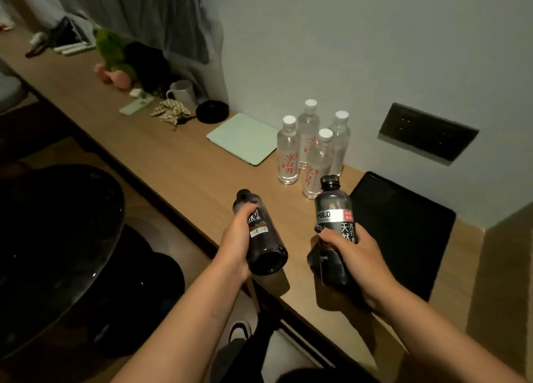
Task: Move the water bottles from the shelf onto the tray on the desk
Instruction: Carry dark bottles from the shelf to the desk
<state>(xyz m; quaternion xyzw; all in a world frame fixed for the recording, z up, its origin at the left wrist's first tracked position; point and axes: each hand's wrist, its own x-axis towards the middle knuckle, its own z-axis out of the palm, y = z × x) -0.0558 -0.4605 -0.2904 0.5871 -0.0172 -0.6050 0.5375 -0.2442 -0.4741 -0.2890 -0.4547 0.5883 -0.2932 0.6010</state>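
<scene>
My left hand [235, 245] grips a dark bottle [264, 238], tilted with its cap pointing away, above the front edge of the wooden desk [178, 163]. My right hand [356, 257] grips a second dark bottle [334, 218] with a silver band, held nearly upright just left of the black tray [403, 229]. The tray lies flat on the desk at the right with nothing on it. Several clear water bottles [313, 149] with white caps stand on the desk behind the dark bottles, close to the wall.
A pale green pad [243, 137] lies left of the clear bottles. Farther along the desk are a black round dish [212, 111], a mug [182, 92], a patterned cloth [170, 112] and a green toy [114, 52]. A dark socket panel [427, 131] is on the wall. A black round table [54, 232] stands at the left.
</scene>
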